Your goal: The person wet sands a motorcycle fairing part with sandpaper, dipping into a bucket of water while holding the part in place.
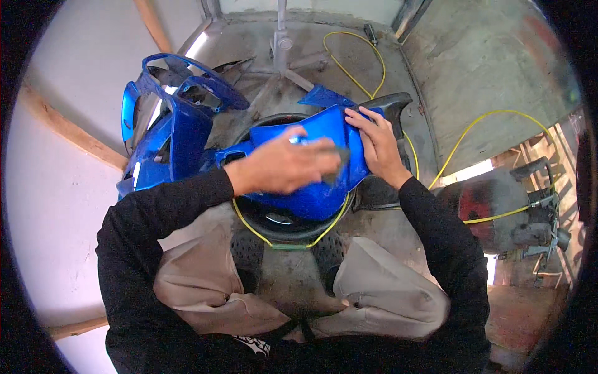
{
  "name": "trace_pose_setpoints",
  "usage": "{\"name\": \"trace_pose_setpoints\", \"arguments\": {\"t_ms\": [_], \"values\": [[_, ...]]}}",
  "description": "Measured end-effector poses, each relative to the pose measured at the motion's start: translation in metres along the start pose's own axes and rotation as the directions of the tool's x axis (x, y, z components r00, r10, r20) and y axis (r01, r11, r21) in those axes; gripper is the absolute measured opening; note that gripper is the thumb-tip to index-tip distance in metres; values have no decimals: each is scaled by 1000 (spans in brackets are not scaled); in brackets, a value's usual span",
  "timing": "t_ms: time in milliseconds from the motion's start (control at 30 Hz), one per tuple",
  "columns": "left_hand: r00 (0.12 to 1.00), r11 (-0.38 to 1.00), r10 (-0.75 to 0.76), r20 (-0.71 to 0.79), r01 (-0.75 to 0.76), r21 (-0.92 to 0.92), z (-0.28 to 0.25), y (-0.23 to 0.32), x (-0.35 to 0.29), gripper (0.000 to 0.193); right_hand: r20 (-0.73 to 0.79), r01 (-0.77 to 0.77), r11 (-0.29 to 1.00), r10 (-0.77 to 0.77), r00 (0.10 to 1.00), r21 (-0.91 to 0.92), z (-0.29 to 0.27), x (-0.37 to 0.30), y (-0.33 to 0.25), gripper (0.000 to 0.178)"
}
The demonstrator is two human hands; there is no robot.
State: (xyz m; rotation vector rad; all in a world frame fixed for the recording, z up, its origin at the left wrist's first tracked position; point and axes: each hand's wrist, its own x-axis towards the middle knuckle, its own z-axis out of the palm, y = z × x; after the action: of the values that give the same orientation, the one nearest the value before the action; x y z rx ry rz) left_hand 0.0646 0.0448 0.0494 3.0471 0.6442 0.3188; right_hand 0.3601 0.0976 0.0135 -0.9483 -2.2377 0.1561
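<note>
A glossy blue plastic vehicle panel (317, 204) lies across a round black tub (249, 210) between my feet. My left hand (283, 163) is over the middle of the panel, its fingers smeared by motion. They are closed on a thin, dark grey pad (337, 168), pressed to the blue surface; its exact kind is too blurred to tell. On the panel's right end my right hand (379, 144) lies with fingers stretched out and slightly apart, resting on top. The tub's yellow handle (252, 229) with a green grip hangs toward me.
More blue fairing pieces (190, 134) stand at the left. Behind the panel are another blue piece (324, 96) and a black plastic part (392, 103). A metal stand (280, 53) rises at the back. A yellow hose (479, 118) runs to an air compressor (492, 202) at the right.
</note>
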Motion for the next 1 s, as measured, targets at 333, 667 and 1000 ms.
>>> {"name": "trace_pose_setpoints", "arguments": {"t_ms": [333, 667, 1000], "values": [[939, 939, 335, -80, -340, -49, 40, 19, -19, 51, -19, 18, 1000, -18, 1000, -21, -2, -1, -3, 34], [977, 985, 154, -149, -163, -51, 24, 14, -13, 44, -3, -10, 1000, 10, 1000, -18, -1, 1, -2, 33], [969, 996, -85, -231, 91, 17, 25, -31, -14, 50, -6, -21, 1000, 21, 1000, -4, 0, 5, -2, 33]]}}
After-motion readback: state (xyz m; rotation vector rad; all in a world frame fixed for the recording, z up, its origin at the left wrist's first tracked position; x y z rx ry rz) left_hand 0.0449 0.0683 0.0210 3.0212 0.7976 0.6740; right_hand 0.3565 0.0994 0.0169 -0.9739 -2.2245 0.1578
